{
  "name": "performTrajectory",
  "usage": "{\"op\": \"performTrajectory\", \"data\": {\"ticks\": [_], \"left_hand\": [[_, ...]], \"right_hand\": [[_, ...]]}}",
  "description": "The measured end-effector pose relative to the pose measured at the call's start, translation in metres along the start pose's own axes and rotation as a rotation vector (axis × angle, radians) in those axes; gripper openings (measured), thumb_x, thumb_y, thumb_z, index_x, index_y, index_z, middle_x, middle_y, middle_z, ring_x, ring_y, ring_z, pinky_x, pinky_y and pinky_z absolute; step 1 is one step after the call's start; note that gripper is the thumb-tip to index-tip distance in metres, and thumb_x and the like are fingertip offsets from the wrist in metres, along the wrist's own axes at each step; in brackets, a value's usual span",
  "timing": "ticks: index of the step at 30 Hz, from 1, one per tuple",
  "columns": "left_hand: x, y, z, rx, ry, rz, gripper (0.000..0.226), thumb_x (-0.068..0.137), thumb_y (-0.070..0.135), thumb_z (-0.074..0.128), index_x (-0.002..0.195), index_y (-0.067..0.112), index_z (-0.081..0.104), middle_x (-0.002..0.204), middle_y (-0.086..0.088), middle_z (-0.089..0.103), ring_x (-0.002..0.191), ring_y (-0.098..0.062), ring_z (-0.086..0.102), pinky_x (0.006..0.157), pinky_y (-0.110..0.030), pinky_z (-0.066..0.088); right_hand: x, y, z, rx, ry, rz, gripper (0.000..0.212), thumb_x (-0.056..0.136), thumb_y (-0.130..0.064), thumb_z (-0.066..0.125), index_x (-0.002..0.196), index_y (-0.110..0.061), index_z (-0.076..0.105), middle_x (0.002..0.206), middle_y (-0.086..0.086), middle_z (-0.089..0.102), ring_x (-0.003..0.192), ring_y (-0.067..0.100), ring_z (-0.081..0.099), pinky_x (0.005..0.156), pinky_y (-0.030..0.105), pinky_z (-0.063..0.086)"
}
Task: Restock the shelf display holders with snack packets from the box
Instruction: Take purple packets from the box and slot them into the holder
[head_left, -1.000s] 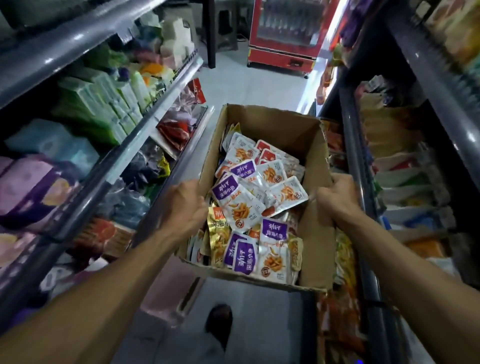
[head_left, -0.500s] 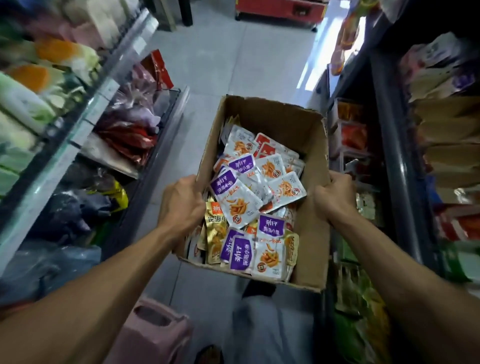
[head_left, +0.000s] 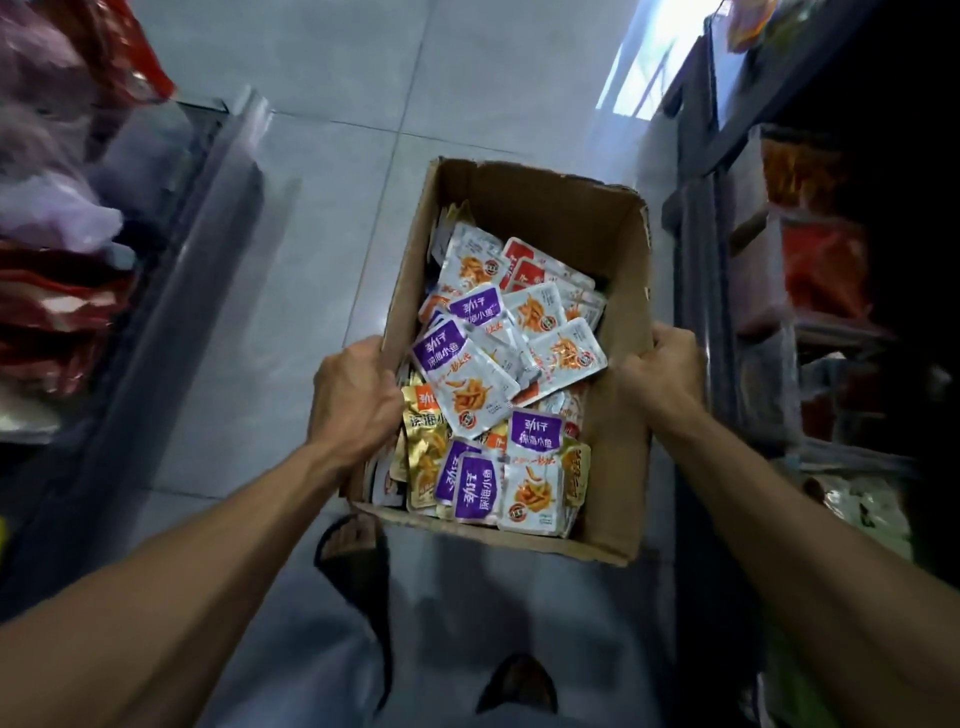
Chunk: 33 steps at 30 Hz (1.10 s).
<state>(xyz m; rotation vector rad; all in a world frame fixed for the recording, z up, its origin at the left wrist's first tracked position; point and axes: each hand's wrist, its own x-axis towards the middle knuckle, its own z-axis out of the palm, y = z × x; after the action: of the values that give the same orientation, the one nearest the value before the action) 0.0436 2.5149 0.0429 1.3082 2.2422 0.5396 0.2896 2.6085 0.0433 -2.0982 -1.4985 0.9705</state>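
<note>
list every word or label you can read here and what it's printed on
"劲仔" on the purple band of a snack packet near the box's near end.
"深海小鱼" under it on the same purple band.
"深海小" on a gold packet; the rest is hidden behind the left hand.
Small round seals and fine print on the packets: too small to read.
Shelf goods on both sides: blurred, unreadable.

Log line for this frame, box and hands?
box: carried, open | left hand: grips left wall | right hand: grips right wall | packets: inside
</note>
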Motion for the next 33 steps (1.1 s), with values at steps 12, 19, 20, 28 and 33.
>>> {"op": "performTrajectory", "data": {"ticks": [12, 19, 20, 28, 33], "left_hand": [[0.111, -0.061, 0.123, 0.068, 0.046, 0.018, 0.009, 0.090, 0.001, 0.053, 0.082, 0.005, 0.052, 0.074, -0.013, 0.058, 0.056, -0.013, 0.044, 0.048, -0.025, 0.034], [0.119, -0.068, 0.136, 0.050, 0.095, 0.033, 0.008, 0.090, 0.004, 0.055, 0.082, 0.004, 0.054, 0.066, -0.002, 0.050, 0.059, -0.016, 0.049, 0.054, -0.027, 0.044], [0.121, -0.068, 0.134, 0.051, 0.088, 0.024, 0.010, 0.090, 0.006, 0.055, 0.080, 0.004, 0.054, 0.067, -0.004, 0.051, 0.060, -0.018, 0.049, 0.054, -0.028, 0.043], [0.120, -0.076, 0.095, 0.075, -0.167, 0.145, 0.051, 0.100, 0.040, 0.046, 0.144, 0.012, 0.040, 0.134, -0.012, 0.059, 0.117, -0.028, 0.058, 0.090, -0.034, 0.048], [0.108, -0.092, 0.086, 0.137, -0.193, 0.183, 0.052, 0.100, 0.045, 0.043, 0.145, 0.019, 0.038, 0.135, -0.007, 0.059, 0.116, -0.024, 0.059, 0.094, -0.037, 0.050]], "right_hand": [[0.118, 0.059, 0.109, -0.025, 0.011, 0.002, 0.004, 0.087, -0.015, 0.070, 0.087, -0.016, 0.066, 0.086, 0.005, 0.069, 0.074, 0.023, 0.066, 0.064, 0.035, 0.057], [0.142, 0.070, 0.120, -0.083, 0.014, -0.021, 0.017, 0.088, -0.009, 0.061, 0.102, -0.014, 0.068, 0.096, 0.007, 0.071, 0.081, 0.026, 0.067, 0.070, 0.042, 0.061], [0.141, 0.068, 0.119, -0.115, 0.009, -0.039, 0.023, 0.089, -0.010, 0.060, 0.111, -0.014, 0.064, 0.105, 0.009, 0.069, 0.088, 0.026, 0.065, 0.074, 0.039, 0.058], [0.103, 0.018, 0.159, -0.477, -0.196, -0.726, 0.051, 0.090, -0.048, 0.063, 0.132, -0.021, 0.052, 0.130, 0.002, 0.053, 0.120, 0.020, 0.048, 0.102, 0.039, 0.044], [0.096, 0.020, 0.212, -0.858, -0.249, -0.656, 0.066, 0.085, -0.049, 0.067, 0.136, -0.017, 0.042, 0.136, 0.007, 0.049, 0.129, 0.026, 0.041, 0.112, 0.051, 0.028]]}}
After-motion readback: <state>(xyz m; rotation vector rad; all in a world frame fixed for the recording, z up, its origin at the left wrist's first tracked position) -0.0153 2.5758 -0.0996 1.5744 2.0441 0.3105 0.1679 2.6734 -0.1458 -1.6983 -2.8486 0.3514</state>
